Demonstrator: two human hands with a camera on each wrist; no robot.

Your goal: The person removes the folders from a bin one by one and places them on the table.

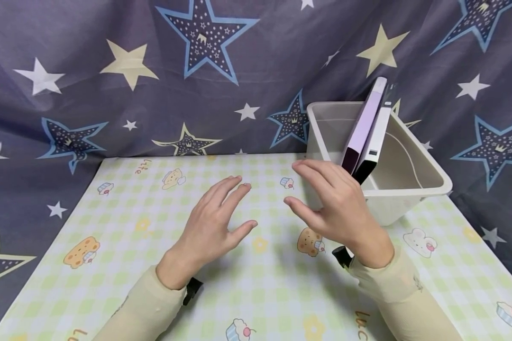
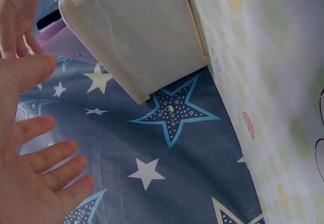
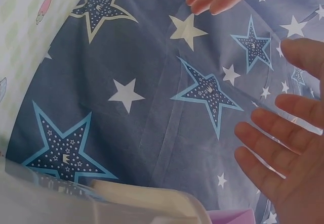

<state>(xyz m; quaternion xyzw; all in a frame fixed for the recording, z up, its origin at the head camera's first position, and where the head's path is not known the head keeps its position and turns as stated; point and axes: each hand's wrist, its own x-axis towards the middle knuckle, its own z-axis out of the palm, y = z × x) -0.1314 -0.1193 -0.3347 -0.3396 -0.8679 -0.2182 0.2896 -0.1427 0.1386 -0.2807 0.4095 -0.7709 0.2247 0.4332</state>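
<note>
Lilac colours one slim case [image 1: 362,125], which leans beside a white case [image 1: 378,135] in the pale bin [image 1: 409,192] at the upper right of the head view. The left hand [image 1: 209,227], near the frame's centre over the checked tablecloth [image 1: 123,208], is empty, thumb wide of the fingers; the right hand [image 1: 339,206], right of centre, is likewise spread and empty, overlapping the bin's near corner in view.
</note>
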